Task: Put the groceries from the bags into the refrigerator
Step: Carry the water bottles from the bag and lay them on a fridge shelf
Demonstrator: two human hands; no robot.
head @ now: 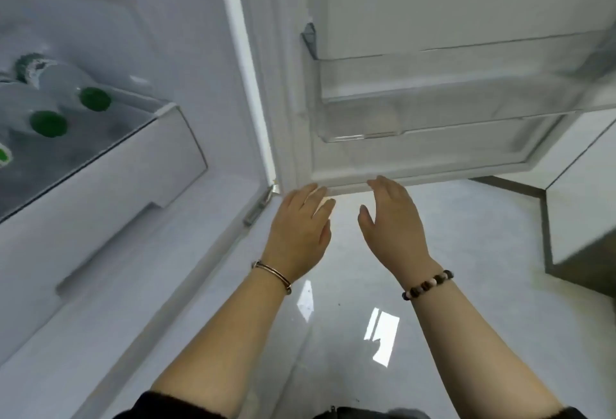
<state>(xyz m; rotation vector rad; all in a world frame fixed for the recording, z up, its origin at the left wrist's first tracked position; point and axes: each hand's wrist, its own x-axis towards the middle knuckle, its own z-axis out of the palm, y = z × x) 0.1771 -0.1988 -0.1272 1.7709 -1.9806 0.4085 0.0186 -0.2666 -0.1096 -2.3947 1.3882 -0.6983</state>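
The white refrigerator stands open, its interior [186,35] on the left and its door [433,2] swung out on the right. Several clear bottles with green caps [95,99] lie on a glass shelf [110,152] inside. A clear door bin [450,95] holds nothing that I can see. My left hand [300,228] and my right hand [393,222] reach forward side by side, fingers straight, fingertips at the door's bottom edge [416,175]. Neither hand holds anything. No grocery bags are in view.
A white drawer front [100,218] sits below the bottle shelf. The door hinge [258,207] is just left of my left hand. Glossy white floor [366,318] lies under my arms. A white cabinet corner [583,218] stands at the right.
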